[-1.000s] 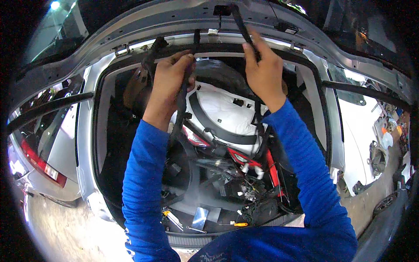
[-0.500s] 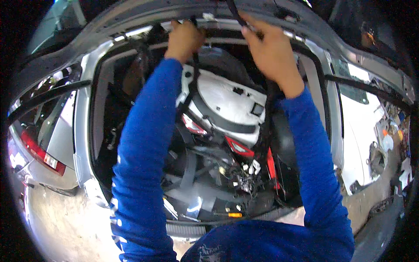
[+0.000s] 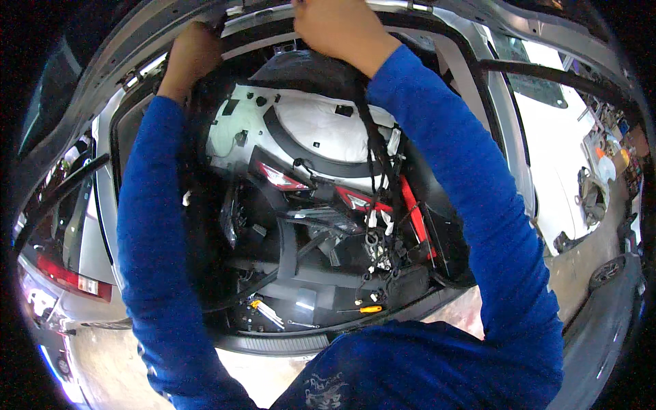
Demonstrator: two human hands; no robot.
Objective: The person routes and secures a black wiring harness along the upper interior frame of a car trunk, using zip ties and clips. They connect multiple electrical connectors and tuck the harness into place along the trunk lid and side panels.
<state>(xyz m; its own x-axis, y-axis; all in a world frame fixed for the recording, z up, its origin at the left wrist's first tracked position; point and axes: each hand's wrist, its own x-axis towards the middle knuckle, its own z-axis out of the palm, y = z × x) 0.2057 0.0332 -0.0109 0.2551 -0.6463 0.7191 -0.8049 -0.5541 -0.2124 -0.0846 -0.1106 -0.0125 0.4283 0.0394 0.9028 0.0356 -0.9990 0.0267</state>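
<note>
Both my arms, in blue sleeves, reach up to the upper frame of a car's open rear hatch [image 3: 256,22]. My left hand [image 3: 195,58] is closed at the frame's left part, slightly blurred, with something dark at its fingertips. Curled at the top edge of the picture, my right hand [image 3: 342,29] touches the frame's middle; its fingertips are partly cut off, and what they hold is hidden. Below my right wrist, a black wiring harness [image 3: 371,130] hangs into the cargo space, ending in a tangle of white connectors [image 3: 377,253].
A white-backed trim panel [image 3: 321,130] lies in the cargo space, with red-and-clear tail lights [image 3: 280,178] before it. An orange-handled screwdriver [image 3: 369,309] and a wrench [image 3: 303,324] lie near the sill [image 3: 280,344]. Other cars stand on both sides.
Both hands have moved left along the hatch frame, and the view has shifted. A black strip seen at my right hand earlier no longer shows there. The hanging harness is now more visible.
</note>
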